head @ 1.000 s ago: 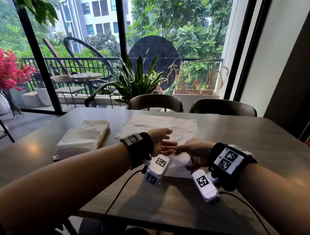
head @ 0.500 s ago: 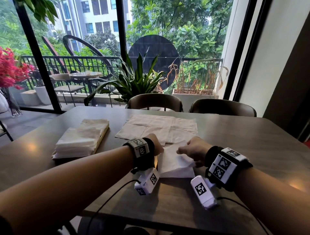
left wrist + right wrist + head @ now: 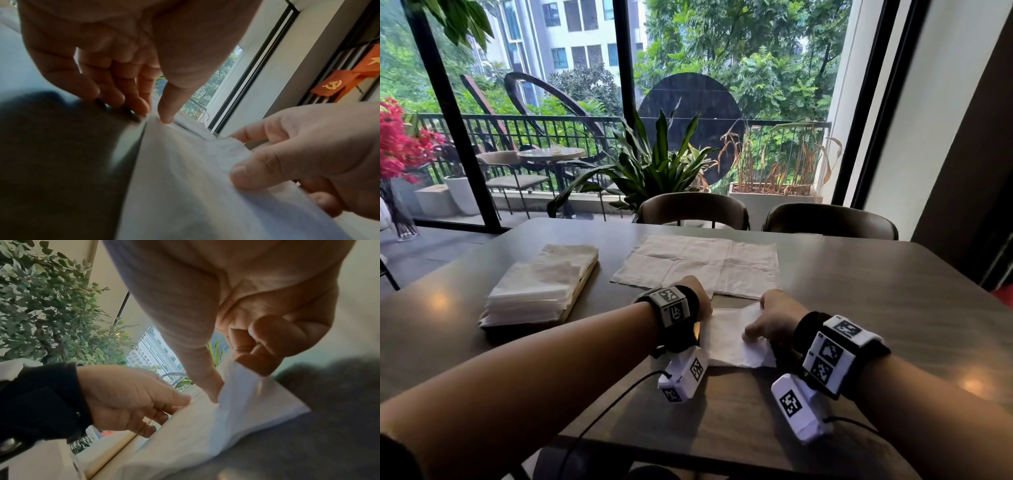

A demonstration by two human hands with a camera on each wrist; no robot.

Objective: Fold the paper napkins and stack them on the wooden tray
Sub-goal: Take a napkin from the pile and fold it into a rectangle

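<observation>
A white folded napkin [image 3: 729, 346] lies on the table right in front of me, between my hands. In the left wrist view my left hand [image 3: 156, 115] pinches its far left corner between thumb and fingertips; in the head view the wrist band hides most of that hand [image 3: 702, 298]. My right hand [image 3: 753, 334] pinches the napkin's right edge and lifts a flap [image 3: 236, 394] between thumb and curled fingers. Several unfolded napkins [image 3: 702, 263] lie spread just beyond. At the left, a stack of folded napkins [image 3: 534, 287] sits on the wooden tray [image 3: 582, 291].
The dark table [image 3: 859, 308] runs bare to the right of the napkins. Two chairs [image 3: 693, 209] [image 3: 828, 222] stand at its far side before a window with plants. Cables hang from both wrist cameras toward the near table edge.
Both hands have drawn back toward me from over the spread napkins, bringing one napkin with them. It now lies apart from the pile, nearer the table's front.
</observation>
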